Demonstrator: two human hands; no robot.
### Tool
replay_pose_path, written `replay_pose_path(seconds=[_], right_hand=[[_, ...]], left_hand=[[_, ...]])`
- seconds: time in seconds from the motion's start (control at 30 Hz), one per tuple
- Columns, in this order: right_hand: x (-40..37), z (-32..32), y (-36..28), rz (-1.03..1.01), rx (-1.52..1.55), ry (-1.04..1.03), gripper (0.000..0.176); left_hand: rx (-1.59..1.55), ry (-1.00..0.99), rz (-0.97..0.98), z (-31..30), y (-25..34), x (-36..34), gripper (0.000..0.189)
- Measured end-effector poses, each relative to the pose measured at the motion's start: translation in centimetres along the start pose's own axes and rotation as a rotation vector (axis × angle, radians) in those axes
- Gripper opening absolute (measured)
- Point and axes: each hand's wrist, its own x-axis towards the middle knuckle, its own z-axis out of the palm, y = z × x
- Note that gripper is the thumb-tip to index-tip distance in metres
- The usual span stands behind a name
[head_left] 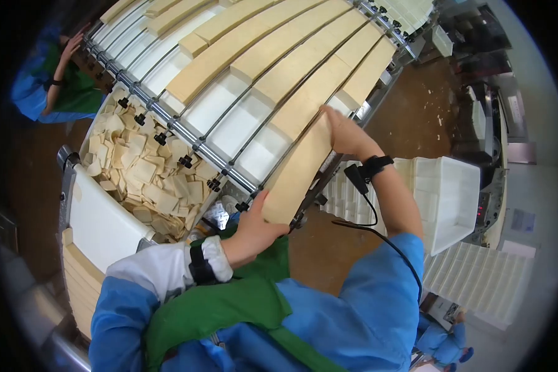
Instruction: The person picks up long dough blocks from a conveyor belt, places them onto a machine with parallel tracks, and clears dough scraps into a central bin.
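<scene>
The left hand (254, 230) grips the near end of a long pale slab (299, 170) along the right edge of the railed table (183, 132); the right hand (348, 134) clasps its far part. Probably dense yet bendable, it wants two-ended support.

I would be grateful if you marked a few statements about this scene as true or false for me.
1. The left hand and right hand both touch one long pale block. True.
2. The heap beside the metal rail is made of long, thick blocks. False: it consists of small, flat slices.
3. The person's left wrist is bare. False: it wears a black strap.
4. Black knobs are set along the metal rail. True.
5. The person's apron is red. False: it is green, over blue clothing.
</scene>
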Motion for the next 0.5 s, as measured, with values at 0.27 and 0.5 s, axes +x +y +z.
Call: replay_pose_path(seconds=[0.27,0.5], right_hand=[[-3.6,-0.1,-6.6,-0.199,0.069,0.317,0.061],[-6.1,3.4,-10.4,-0.271,0.236,0.188,0.056]], left_hand=[[-0.131,0.117,0.193,2.2,0.2,8.4,0.090],[0.220,0.316,0.171,2.2,-0.7,8.2,0.075]])
